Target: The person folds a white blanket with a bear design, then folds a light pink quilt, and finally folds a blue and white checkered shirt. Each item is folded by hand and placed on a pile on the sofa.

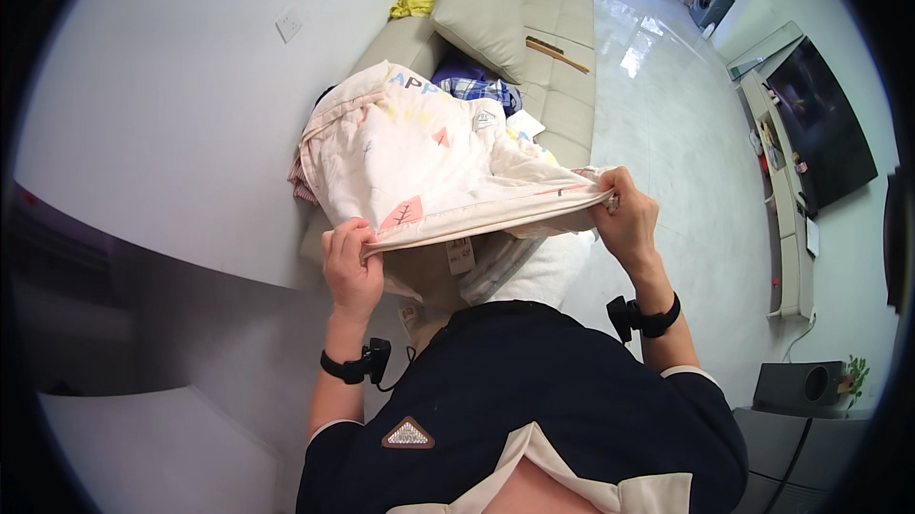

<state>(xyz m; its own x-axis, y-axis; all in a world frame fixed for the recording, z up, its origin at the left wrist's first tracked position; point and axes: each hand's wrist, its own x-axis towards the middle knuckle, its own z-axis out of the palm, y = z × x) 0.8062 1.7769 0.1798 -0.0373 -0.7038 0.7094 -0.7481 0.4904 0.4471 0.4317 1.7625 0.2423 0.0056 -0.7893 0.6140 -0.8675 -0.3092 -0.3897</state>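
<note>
A white printed cloth (436,163), with pink leaf shapes and coloured letters, is stretched between my two hands. My left hand (352,264) pinches one corner of its near edge. At the opposite end, my right hand (625,217) grips the bunched corner in closed fingers. The near edge runs nearly straight from hand to hand, while the far part spreads over the sofa end. Below that edge show a small paper tag (460,256) and a folded grey-and-white fabric (532,267), both partly covered.
On the beige sofa (565,113) lie a cushion (480,20), a wooden-handled brush (557,54), a blue plaid cloth (479,90) and a yellow cloth (412,6). A white wall (179,120) borders the left. A television (822,128) and low cabinet (788,206) stand right.
</note>
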